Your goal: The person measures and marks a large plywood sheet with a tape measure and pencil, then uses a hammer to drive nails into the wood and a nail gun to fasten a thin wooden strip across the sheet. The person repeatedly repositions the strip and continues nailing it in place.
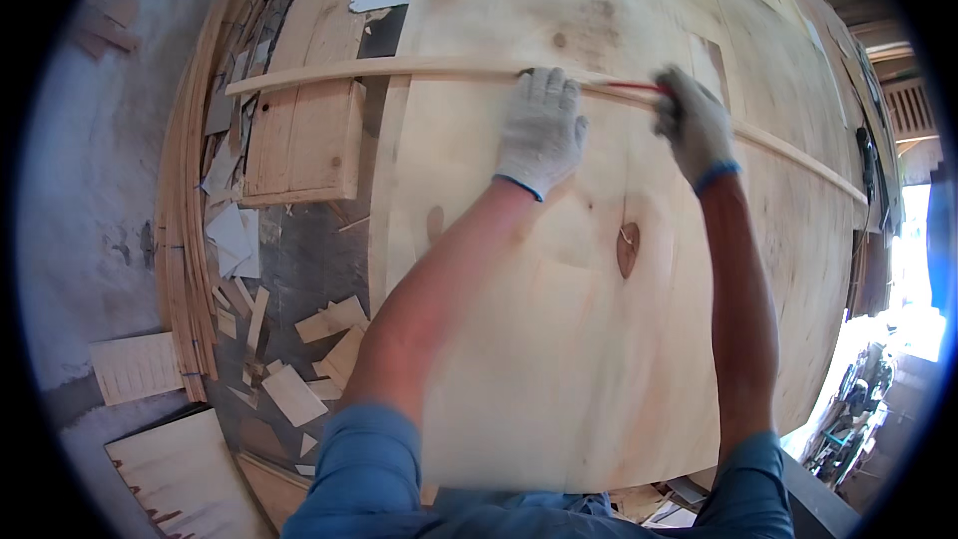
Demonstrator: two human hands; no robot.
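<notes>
A large pale plywood sheet (559,339) with a brown knot fills the middle. Across its far part lies a long thin wooden strip (349,71), running left to right like a straightedge. My left hand (540,130), in a white knit glove, presses flat on the strip with fingers spread. Just to its right, my gloved right hand (694,125) grips a red pencil (634,87) whose tip rests against the strip's edge.
A smaller wooden panel (299,145) lies under the strip at the left. Several wood offcuts (299,359) litter the dark bench left of the sheet. Thin bent strips (185,240) stack along the bench's left edge. Tools and clutter sit at the lower right (848,419).
</notes>
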